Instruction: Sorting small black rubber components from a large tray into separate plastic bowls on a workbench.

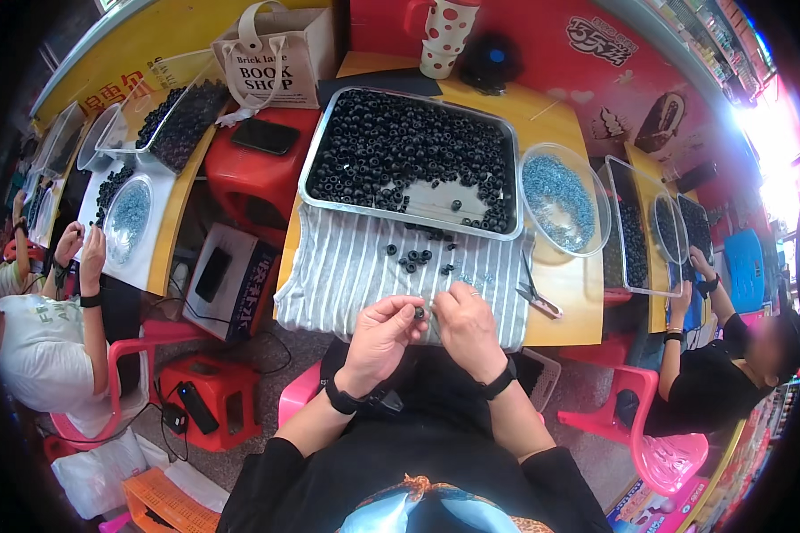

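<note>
My left hand [380, 336] pinches a small round black part [420, 313] between thumb and fingertips. Close beside it, my right hand [468, 327] is closed with its fingertips together; whatever they hold is too small or hidden to make out. Both hands are above a grey-and-white striped cloth [338, 258] at the table's near edge. Several loose black ring-shaped parts [412, 258] lie on the cloth just beyond my fingers, with a few tiny clear bluish pieces [482, 278] to their right. Behind them, a metal tray [409, 213] holds a heap of the same black parts.
Right of the tray sits a clear round tub [556, 247] of bluish pieces. Scissors [540, 300] lie on the cloth's right edge. A spotted tumbler [441, 40] stands at the back. A red stool [258, 164] carries a phone [265, 136]. People work at tables on both sides.
</note>
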`<state>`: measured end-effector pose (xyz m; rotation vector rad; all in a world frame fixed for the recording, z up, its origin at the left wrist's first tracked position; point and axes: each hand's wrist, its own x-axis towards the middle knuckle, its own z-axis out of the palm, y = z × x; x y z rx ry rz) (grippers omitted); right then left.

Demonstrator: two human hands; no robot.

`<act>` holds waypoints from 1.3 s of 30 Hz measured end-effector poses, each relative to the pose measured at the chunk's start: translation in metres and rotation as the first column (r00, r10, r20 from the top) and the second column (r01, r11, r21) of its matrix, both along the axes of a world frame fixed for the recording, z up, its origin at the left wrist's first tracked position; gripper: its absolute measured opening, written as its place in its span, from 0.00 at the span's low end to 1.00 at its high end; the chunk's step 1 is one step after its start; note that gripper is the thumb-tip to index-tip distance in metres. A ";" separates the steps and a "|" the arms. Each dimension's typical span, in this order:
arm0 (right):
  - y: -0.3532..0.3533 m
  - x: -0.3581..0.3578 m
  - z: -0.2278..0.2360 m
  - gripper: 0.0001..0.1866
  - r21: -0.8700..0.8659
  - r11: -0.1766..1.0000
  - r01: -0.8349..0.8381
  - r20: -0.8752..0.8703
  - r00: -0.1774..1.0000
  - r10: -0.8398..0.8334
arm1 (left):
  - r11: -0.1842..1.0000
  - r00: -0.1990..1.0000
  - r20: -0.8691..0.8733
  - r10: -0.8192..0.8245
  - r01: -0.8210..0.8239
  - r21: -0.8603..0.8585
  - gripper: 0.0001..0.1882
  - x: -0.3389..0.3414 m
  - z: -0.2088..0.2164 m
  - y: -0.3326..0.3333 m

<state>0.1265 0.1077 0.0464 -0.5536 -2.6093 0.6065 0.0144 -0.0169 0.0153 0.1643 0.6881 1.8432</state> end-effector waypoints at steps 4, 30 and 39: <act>0.001 0.011 0.004 0.05 -0.180 0.983 -0.027 -0.110 0.994 0.007 | 1.000 1.000 0.009 -0.014 0.014 -0.014 0.10 -0.001 0.003 0.001; -0.018 0.026 0.007 0.07 -0.835 0.490 -0.252 -0.392 0.897 -0.206 | 1.000 0.933 -0.359 0.019 -0.011 0.023 0.11 0.012 0.010 0.003; -0.005 0.028 0.027 0.10 -0.650 0.649 -0.395 -0.375 0.910 0.179 | 0.987 0.965 -0.244 -0.101 0.128 0.096 0.25 0.006 0.022 -0.003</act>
